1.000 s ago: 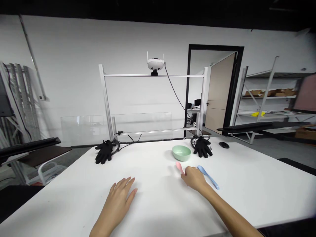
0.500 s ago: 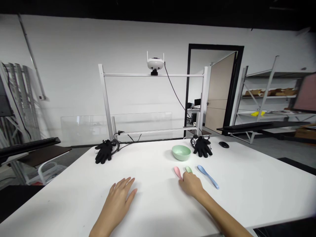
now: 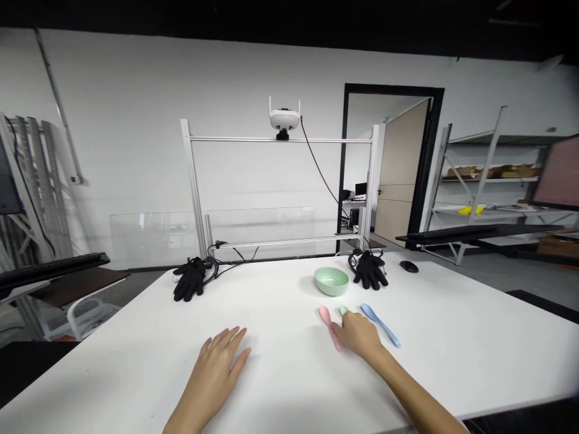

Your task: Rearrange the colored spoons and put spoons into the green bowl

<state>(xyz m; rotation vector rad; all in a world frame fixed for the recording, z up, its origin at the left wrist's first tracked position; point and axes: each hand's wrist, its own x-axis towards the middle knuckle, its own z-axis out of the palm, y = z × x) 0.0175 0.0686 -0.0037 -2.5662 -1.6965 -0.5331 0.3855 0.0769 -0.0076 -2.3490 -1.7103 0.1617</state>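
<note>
Fingers are spread on the left hand (image 3: 213,366) and curled, grip hidden, on the right hand (image 3: 360,333) over the pale-green spoon (image 3: 343,310), likely light and stiff, best pinched mid-handle, between the pink spoon (image 3: 324,314) and blue spoon (image 3: 380,325).

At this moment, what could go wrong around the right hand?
The right hand hides most of the green spoon, so the grip cannot be checked and might slip. The pink spoon, right beside that hand, could get nudged; perhaps the blue spoon too.
</note>
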